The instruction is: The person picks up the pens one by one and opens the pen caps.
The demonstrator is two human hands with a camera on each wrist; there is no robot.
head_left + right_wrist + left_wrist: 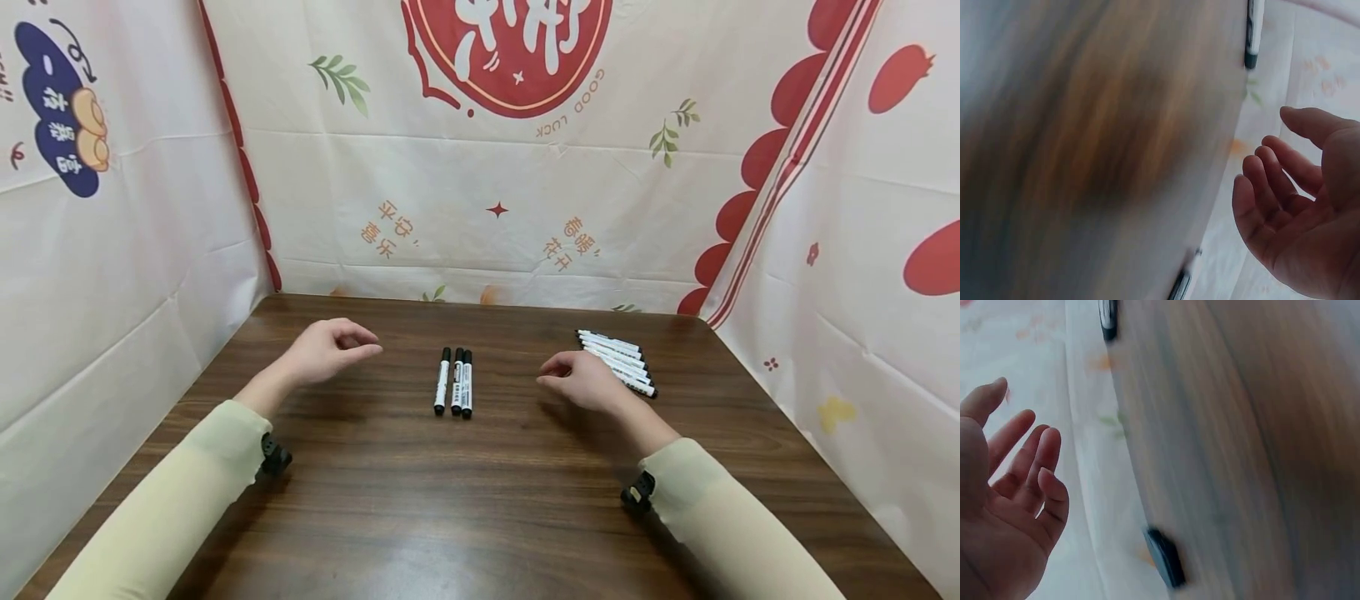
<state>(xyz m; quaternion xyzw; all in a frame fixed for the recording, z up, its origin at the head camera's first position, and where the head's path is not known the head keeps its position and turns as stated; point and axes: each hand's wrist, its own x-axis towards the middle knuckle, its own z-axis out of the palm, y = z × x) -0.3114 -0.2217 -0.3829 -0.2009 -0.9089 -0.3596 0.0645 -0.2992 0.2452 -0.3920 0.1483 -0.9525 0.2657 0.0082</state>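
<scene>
Three white markers with black caps point(442, 382) lie side by side on the brown table, the left one slightly apart from the other two. To their left, my left hand point(327, 350) hovers with loosely bent fingers and holds nothing; its wrist view shows the bare palm point(1010, 519). My right hand point(588, 382) is over the table on the other side, also holding nothing, its fingers relaxed in the right wrist view. Just behind it lies a slanted row of several white markers point(618, 358), partly hidden by that hand.
The wood-grain table point(420, 508) fills the foreground. A printed white cloth point(465, 175) hangs behind it, with more cloth at both sides. Each wrist carries a small black device point(274, 456). A dark blurred object point(1165, 557) lies near the table edge in the left wrist view.
</scene>
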